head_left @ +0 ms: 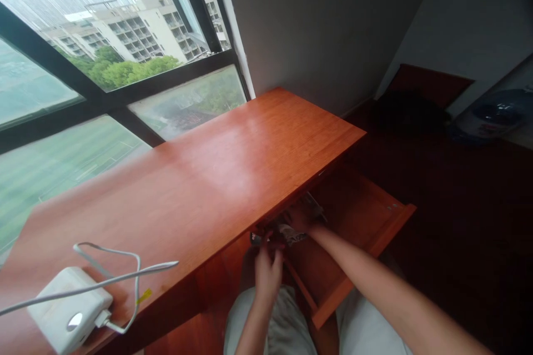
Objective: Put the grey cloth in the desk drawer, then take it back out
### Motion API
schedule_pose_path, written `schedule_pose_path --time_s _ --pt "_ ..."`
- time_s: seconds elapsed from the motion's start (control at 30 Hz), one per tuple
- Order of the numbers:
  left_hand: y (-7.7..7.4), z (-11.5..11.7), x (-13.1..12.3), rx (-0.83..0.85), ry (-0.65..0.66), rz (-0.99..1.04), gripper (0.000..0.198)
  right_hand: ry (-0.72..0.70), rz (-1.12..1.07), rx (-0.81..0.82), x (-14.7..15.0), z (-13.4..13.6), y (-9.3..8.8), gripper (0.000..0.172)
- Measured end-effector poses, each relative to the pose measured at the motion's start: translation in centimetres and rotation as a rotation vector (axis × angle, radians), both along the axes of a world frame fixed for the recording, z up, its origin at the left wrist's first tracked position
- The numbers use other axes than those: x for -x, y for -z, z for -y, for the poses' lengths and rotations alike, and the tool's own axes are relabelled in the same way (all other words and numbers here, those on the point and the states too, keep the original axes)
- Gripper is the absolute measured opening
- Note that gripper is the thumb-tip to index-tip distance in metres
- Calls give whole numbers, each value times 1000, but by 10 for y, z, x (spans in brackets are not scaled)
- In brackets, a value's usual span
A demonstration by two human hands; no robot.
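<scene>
A: The fingers [272, 259] of the left hand [266, 274] are seen curled upward below the tabletop [216, 177] edge; whether they are closed on anything cannot be told, since the spot is dark and blurred.

B: And the right hand [300, 219]?

A: It is reached into the open drawer [366, 216], and its fingers appear to be wrapped around a small grey-and-white object [291, 233], which cannot be identified. The object is held just under the front edge of the tabletop, at the inner left end of the drawer, between the two hands.

B: What is found around it?

A: The drawer is pulled out to the right of the person's light-coloured trousers [287, 321]. On the near left corner of the tabletop a white power adapter [69, 310] is laid, with its white cable [112, 274] looped above it. A large window [83, 66] is set behind the tabletop, and a dark floor [458, 222] is seen to the right.
</scene>
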State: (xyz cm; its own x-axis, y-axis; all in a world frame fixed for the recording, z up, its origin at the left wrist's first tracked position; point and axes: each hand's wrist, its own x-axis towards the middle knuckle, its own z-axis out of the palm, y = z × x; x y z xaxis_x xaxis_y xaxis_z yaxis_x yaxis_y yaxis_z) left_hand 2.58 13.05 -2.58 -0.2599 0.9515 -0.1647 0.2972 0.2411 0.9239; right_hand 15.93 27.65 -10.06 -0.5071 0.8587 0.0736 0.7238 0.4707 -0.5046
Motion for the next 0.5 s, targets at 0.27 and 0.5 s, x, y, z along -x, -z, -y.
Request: schedule_pose_path --time_s 0.27,0.5 --pt "0 -36 -5 5 -125 333 64 -119 115 18 -54 44 -15 62" --pt "1 -49 -12 -2 -178 351 64 -8 234 75 -68 59 -31 72"
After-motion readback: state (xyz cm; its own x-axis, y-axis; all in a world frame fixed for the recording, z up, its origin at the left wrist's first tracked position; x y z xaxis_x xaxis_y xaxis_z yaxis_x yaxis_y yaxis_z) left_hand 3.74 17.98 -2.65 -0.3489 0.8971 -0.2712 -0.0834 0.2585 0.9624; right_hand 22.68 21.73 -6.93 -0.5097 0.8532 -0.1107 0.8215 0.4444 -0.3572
